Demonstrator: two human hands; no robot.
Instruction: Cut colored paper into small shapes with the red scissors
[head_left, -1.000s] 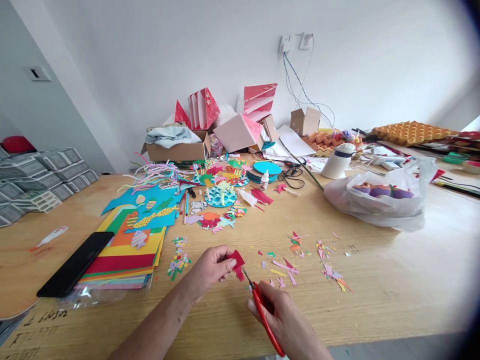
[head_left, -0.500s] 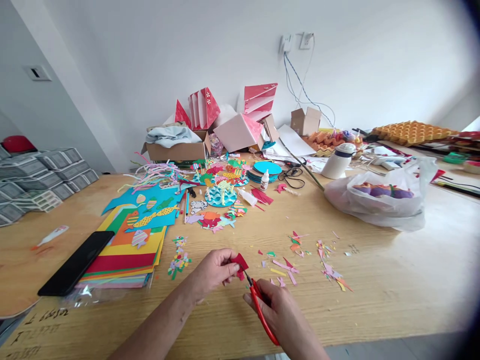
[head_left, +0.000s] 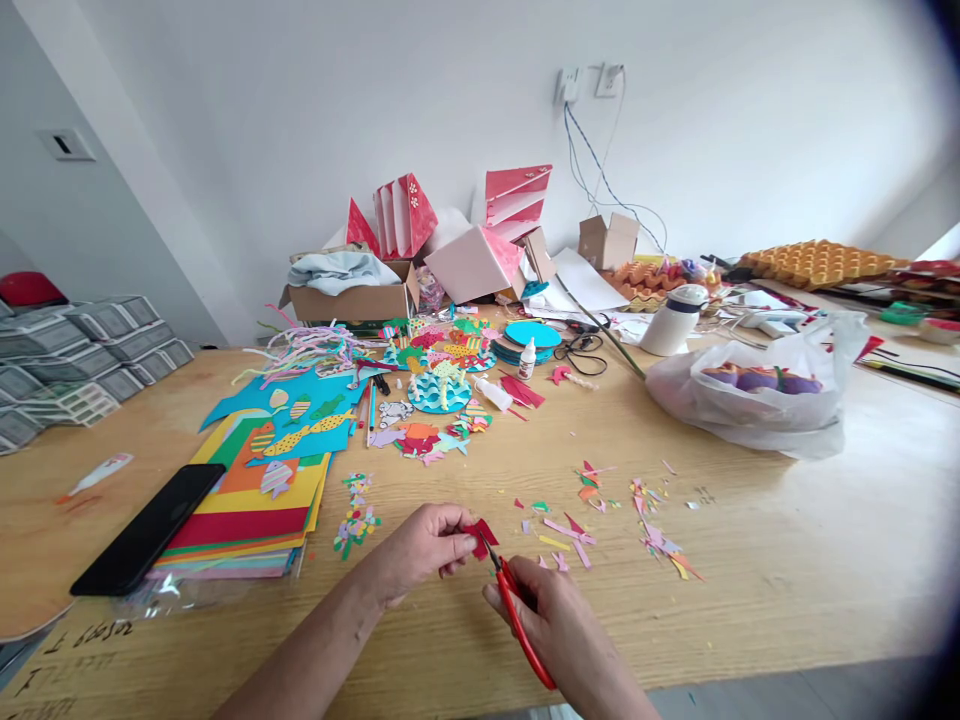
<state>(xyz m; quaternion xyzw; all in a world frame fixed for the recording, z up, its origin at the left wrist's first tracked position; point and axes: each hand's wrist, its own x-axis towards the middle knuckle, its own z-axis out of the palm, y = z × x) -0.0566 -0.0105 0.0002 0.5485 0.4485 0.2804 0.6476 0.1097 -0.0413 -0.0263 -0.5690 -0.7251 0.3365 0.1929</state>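
Observation:
Between the thumb and fingers of my left hand is a small piece of dark red paper. My right hand grips a pair of red-handled scissors, whose dark blades meet the paper's lower right part. Both hands are close together over the near middle of the table. Just right of them lie pink and yellow paper scraps. On the left, small coloured paper bits form a little heap.
A black phone overlaps a stack of coloured paper at left. Beyond my hands are paper fish cutouts, a blue paper disc piece and a glue bottle. A plastic bag sits at right.
The red paper has turned in my left fingers and more of it shows beside the blades. Both hands stay almost in place, and the view has shifted slightly.

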